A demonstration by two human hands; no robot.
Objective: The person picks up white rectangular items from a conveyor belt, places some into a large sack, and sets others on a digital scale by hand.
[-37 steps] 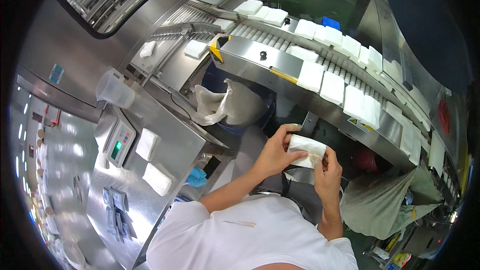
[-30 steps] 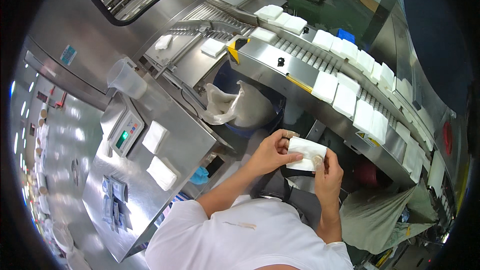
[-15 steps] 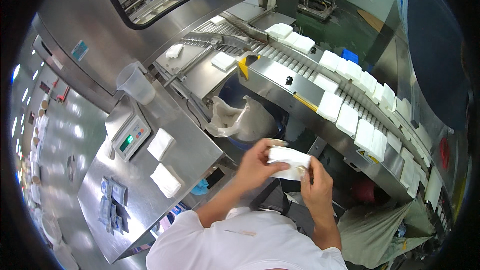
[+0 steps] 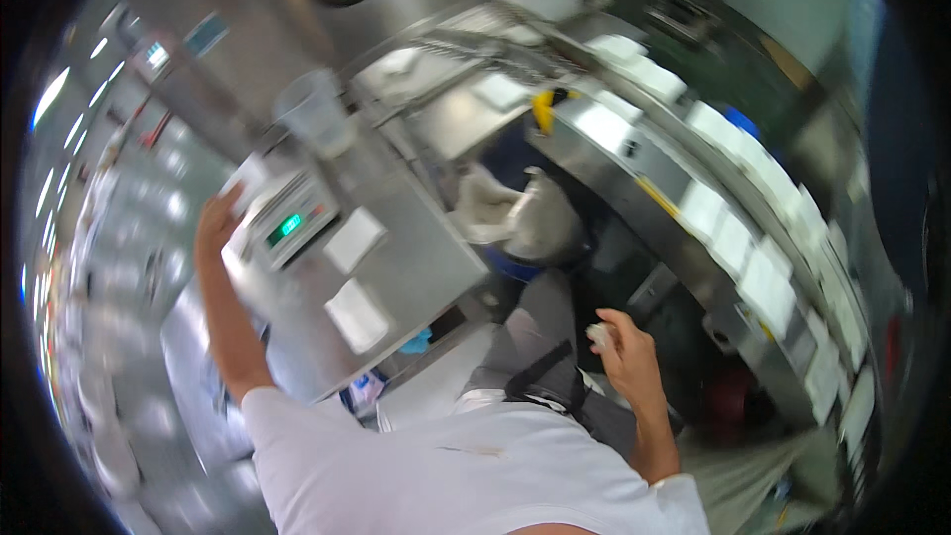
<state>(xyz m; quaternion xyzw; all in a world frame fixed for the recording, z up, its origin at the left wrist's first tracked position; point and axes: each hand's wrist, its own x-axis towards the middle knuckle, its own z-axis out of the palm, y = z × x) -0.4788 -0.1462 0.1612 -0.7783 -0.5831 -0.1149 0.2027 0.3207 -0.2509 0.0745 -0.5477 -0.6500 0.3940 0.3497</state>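
Note:
My left hand [image 4: 217,222] is stretched out to the scale [image 4: 287,225] at the left, its fingers closed at the edge of a white folded pad [image 4: 250,174] over the weighing plate; blur hides the exact grip. A green display is lit on the scale. In front of my body, my right hand [image 4: 632,357] pinches a small whitish scrap [image 4: 598,335] between thumb and fingers. Two white folded pads lie on the steel table right of the scale: an upper one [image 4: 355,240] and a lower one [image 4: 358,316].
A clear plastic jug [image 4: 315,111] stands behind the scale on the steel table [image 4: 421,238]. Beyond the table's right edge is a blue bin with a whitish bag [image 4: 530,218]. A roller conveyor [image 4: 684,173] carrying several white folded pads curves down the right side.
My hands have parted. The left has carried the white folded pad left to the scale, while the right stays in front with a small scrap. The view has shifted.

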